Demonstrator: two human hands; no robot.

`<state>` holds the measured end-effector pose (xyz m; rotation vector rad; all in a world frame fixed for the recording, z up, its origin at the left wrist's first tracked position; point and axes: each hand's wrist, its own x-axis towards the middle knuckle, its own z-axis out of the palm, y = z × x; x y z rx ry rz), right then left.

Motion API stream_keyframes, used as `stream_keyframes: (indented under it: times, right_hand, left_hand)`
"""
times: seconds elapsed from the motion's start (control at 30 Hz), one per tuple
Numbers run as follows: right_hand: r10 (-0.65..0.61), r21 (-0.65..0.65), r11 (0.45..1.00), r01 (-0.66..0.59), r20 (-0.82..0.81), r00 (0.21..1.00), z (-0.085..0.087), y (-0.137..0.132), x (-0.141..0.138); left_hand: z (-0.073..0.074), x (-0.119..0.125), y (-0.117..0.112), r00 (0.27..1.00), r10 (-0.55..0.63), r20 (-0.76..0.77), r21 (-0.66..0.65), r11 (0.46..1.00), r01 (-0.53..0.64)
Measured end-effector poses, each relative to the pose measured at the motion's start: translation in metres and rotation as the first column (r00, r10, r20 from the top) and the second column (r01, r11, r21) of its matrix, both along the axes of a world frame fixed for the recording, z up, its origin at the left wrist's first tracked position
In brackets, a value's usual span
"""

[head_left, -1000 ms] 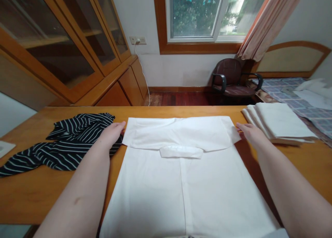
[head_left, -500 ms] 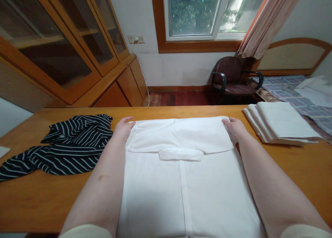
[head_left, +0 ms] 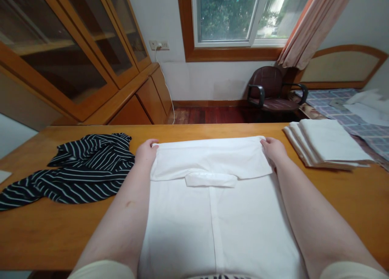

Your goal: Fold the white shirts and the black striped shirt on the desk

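Observation:
A white shirt (head_left: 182,218) lies spread on the wooden table, its far end folded over toward me in a wide band. The shirt's collar pokes out at the middle of that band's near edge, and a straight strip runs down from there. At the far left corner of the fold, my left hand (head_left: 146,152) is closed on the cloth, thumb against the edge. My right hand (head_left: 274,151) grips the far right corner the same way. Most fingertips of both hands are hidden by the fabric.
A black and white striped garment (head_left: 91,169) lies crumpled at the left of the table (head_left: 188,130). To the right sits a stack of folded white cloth (head_left: 331,141). Beyond stand a glass-door cabinet (head_left: 121,92), an armchair (head_left: 267,88) and a bed (head_left: 343,104).
My left fingers, partly lifted before, have closed on the fold's corner. The fold's left edge has shifted slightly inward. The right hand is nearly where it was.

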<state>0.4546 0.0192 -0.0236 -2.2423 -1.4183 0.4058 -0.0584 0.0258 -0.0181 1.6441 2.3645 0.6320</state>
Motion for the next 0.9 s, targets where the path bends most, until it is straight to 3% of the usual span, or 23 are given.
stream_keyframes:
  times: [0.17, 0.27, 0.33, 0.4, 0.47, 0.53, 0.67, 0.9]
  right_hand:
    - [-0.058, -0.066, 0.995, 0.069, 0.156, 0.986, 0.008, -0.007, -0.013]
    - [-0.036, 0.022, 0.999, 0.031, 0.306, 0.951, 0.011, -0.012, -0.022]
    - [0.041, 0.139, 0.984, -0.108, 0.417, 0.908, 0.013, -0.015, -0.029]
    - [0.201, 0.170, 0.935, -0.312, 0.471, 0.859, 0.014, -0.017, -0.036]
    - [0.392, 0.088, 0.876, -0.474, 0.441, 0.807, 0.010, -0.019, -0.043]
    - [0.523, -0.051, 0.837, -0.545, 0.371, 0.768, 0.004, -0.020, -0.048]
    - [0.562, -0.227, 0.827, -0.514, 0.305, 0.769, -0.006, -0.019, -0.053]
    - [0.516, -0.227, 0.856, -0.464, 0.358, 0.778, -0.007, -0.007, -0.053]
  left_hand:
    - [0.006, 0.012, -0.005, 0.978, -0.063, -0.198, -0.040, 0.998, 0.056]
    - [0.014, 0.028, -0.010, 0.932, -0.053, -0.358, -0.003, 0.998, 0.055]
    - [0.017, 0.044, -0.015, 0.910, -0.113, -0.400, 0.031, 0.990, 0.137]
    - [0.017, 0.062, -0.020, 0.903, -0.228, -0.364, -0.003, 0.970, 0.244]
    - [0.012, 0.079, -0.024, 0.906, -0.315, -0.283, -0.104, 0.949, 0.298]
    - [0.004, 0.090, -0.028, 0.912, -0.343, -0.224, -0.204, 0.932, 0.300]
    - [-0.008, 0.094, -0.030, 0.905, -0.353, -0.237, -0.259, 0.921, 0.292]
    - [-0.008, 0.094, -0.013, 0.890, -0.371, -0.264, -0.244, 0.919, 0.311]
